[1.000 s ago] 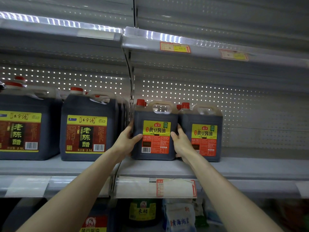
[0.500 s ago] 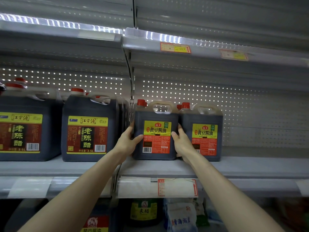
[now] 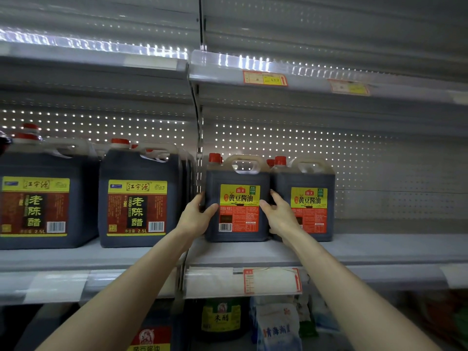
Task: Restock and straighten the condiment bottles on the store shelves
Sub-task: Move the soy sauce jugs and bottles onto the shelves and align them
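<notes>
in the centre of the frame both hands were on one soy sauce jug (image 3: 238,198), which stood upright on the shelf (image 3: 379,249), just right of the upright post (image 3: 200,138). the left hand (image 3: 196,219) clasped its left edge, thumb on the label face and fingers (image 3: 198,198) curled round the side. the right hand (image 3: 279,216) mirrored it on the other edge, its fingers (image 3: 277,196) tucked into the narrow gap against the second soy sauce jug (image 3: 309,198). both hands were grasping the jug, neither released.

i judged the step to be squaring this jug with its neighbour, which seemed to sit a touch further back. to do it well i'd slide rather than lift, since a full jug looked heavy, and keep the base flat on the shelf. i'd press evenly from both sides so it didn't twist and the label kept facing forward. the right fingers would need to come out before the gap closed, or they'd be pinched. i'd also keep the jug off the post and the vinegar jugs (image 3: 136,198) at the left of the frame.
</notes>
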The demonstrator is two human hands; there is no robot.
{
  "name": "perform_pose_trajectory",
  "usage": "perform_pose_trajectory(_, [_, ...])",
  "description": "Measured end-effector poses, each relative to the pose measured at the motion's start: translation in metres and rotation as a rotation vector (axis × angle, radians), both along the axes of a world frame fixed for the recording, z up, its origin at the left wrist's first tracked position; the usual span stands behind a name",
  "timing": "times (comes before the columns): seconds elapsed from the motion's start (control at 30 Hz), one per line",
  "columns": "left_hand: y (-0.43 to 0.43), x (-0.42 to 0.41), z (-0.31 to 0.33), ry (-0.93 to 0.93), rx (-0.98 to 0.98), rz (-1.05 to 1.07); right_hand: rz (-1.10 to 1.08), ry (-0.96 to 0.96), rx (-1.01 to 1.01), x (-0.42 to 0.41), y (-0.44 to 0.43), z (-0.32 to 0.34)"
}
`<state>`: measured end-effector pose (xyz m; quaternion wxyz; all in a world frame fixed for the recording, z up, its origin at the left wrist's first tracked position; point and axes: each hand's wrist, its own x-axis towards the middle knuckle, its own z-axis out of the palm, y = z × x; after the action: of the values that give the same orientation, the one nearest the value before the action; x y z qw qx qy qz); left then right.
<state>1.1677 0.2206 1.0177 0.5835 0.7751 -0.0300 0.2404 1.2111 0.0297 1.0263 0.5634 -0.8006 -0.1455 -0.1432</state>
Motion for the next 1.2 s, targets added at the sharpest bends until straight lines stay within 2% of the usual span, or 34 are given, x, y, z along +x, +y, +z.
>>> perform_pose_trajectory(0.2, [-0.006, -0.032, 0.006, -0.042, 0.055, 0.022, 0.013, -0.088, 0.001, -0.038, -0.006, 0.005])
perform_pose_trajectory(0.3, [-0.013, -0.064, 0.005, -0.084, 0.101, 0.022, 0.023, -0.127, -0.002, -0.064, -0.009, 0.004])
perform_pose_trajectory(0.47, [-0.029, -0.141, -0.006, -0.146, 0.072, -0.004, 0.049, -0.166, 0.039, -0.131, -0.024, -0.007])
perform_pose_trajectory(0.83, [-0.055, -0.326, -0.084, -0.072, 0.003, -0.020, 0.158, -0.044, 0.125, -0.292, -0.056, -0.076])
perform_pose_trajectory(1.2, [-0.021, -0.402, -0.136, 0.020, -0.034, 0.058, 0.261, 0.064, 0.090, -0.358, -0.014, -0.130])
